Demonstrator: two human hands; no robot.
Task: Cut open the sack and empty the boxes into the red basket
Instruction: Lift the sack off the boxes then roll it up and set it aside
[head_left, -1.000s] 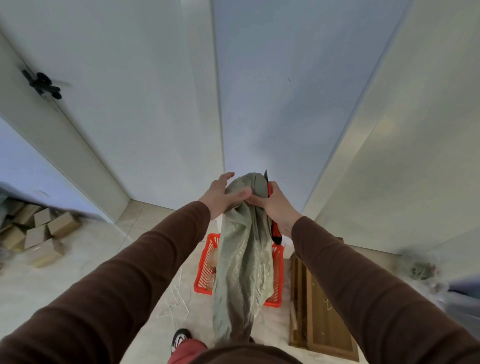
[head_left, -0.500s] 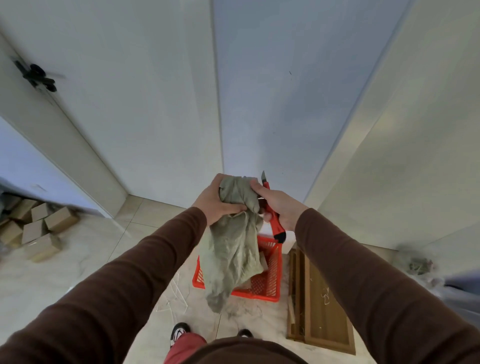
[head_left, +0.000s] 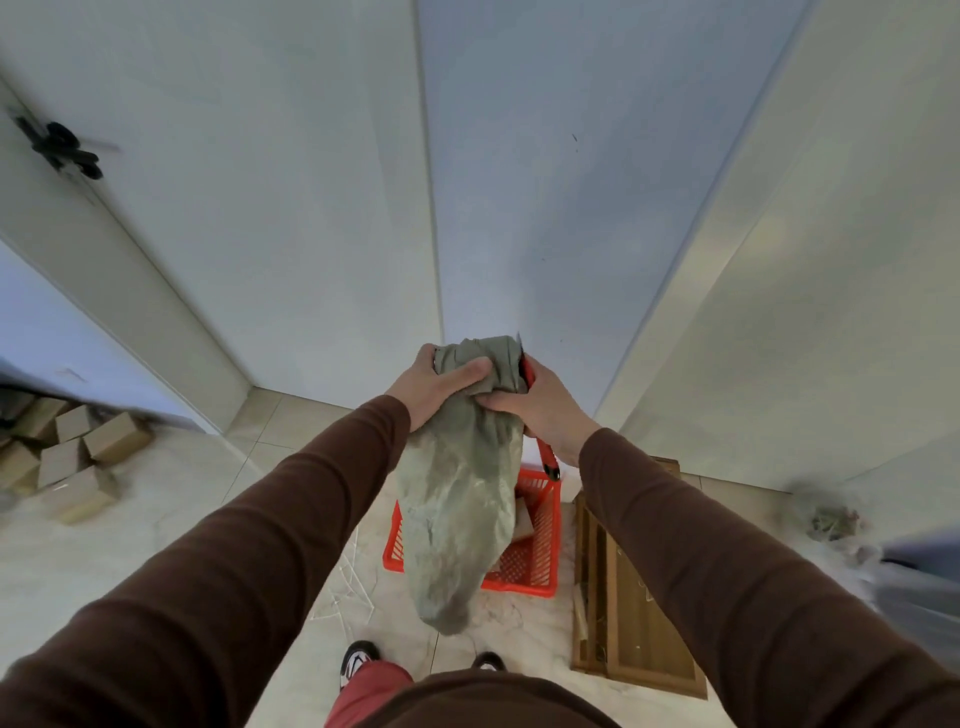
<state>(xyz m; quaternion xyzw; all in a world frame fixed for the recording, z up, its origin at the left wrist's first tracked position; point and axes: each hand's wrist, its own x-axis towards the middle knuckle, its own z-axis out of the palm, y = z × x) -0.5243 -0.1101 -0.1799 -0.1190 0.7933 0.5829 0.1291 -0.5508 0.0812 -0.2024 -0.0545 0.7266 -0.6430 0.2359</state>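
Both hands bunch the sack at its top, held over the basket — likely to shake boxes out; left hand fingers clamp the cloth; right hand pinches cloth and knife together.

This looks like a bare room or hallway indoors, perhaps used for storage. The floor has pale, glossy tiles. Plain white walls meet in a corner at 12 o'clock. A door with a dark handle stands at 10 o'clock. Cardboard boxes lie loose on the floor at 9 o'clock, and a wooden frame lies flat at 4 o'clock.
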